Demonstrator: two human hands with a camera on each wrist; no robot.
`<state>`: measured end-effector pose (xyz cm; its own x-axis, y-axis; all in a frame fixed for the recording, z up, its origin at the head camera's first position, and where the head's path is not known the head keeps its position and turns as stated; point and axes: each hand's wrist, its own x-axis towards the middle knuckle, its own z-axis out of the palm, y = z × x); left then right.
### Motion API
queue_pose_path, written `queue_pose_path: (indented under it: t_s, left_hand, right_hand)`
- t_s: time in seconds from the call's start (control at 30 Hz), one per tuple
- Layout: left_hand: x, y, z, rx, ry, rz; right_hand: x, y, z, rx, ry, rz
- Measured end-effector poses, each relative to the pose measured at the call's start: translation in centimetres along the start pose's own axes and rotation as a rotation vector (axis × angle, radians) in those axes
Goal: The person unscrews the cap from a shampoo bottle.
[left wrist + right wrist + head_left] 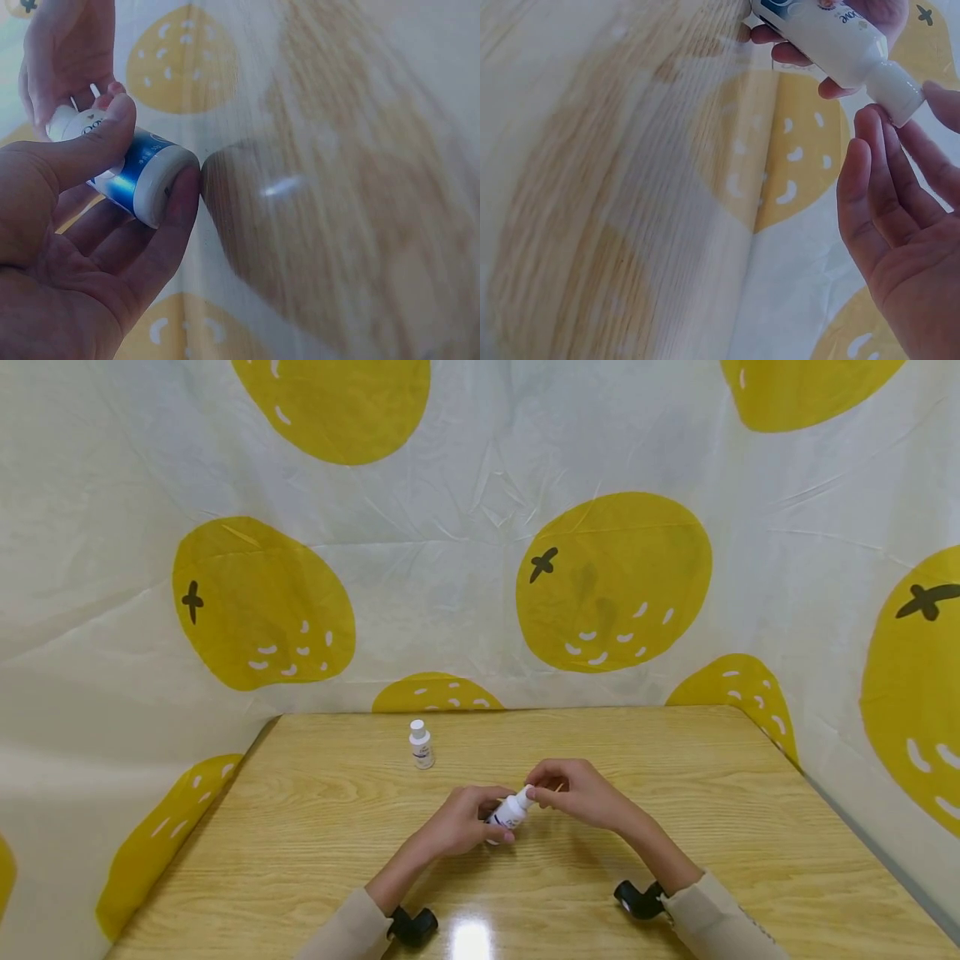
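Above a wood-grain counter (300, 827), you hold a small white Dove bottle (507, 814) at a tilt between your two hands, its base toward the left and its capped end raised toward the right. Your left hand (461, 820) wraps the bottle low down, thumb across the blue-banded label and fingers curled beneath and round the base. Your right hand (581, 793) meets it at the top, where the thumb and fingertips pinch the white cap (895, 91), narrowed to its width. The cap sits on the bottle's neck; whether it is fastened tight, you cannot tell from these views. Farther back and to your left, a second white bottle (422, 745) stands upright, well apart from your hands and touched by neither. A curtain (435, 610) printed with yellow fruit hangs behind the counter, and beige sleeves (720, 914) cover your forearms. The step in hand appears to be work on the cap, with one hand steadying while the other handles the top. By that reading, your next move calls for a firm left grip and a controlled turn or lift from the right fingertips, keeping the bottle's tilt in check.
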<state>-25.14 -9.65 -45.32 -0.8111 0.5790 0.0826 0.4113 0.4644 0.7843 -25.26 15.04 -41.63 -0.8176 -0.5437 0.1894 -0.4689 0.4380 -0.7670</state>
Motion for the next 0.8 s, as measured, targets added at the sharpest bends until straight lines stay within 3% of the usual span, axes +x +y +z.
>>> queue_pose_path:
  t_s: [0.2, 0.8]
  left_hand:
    - [-0.07, -0.1, 0.06, -0.013, -0.001, -0.003]
    - [-0.04, 0.05, 0.02, 0.003, -0.002, -0.007]
  right_hand:
    - [-0.05, 0.22, -0.11, -0.004, -0.02, -0.042]
    - [-0.11, -0.08, -0.19, 0.006, -0.02, -0.007]
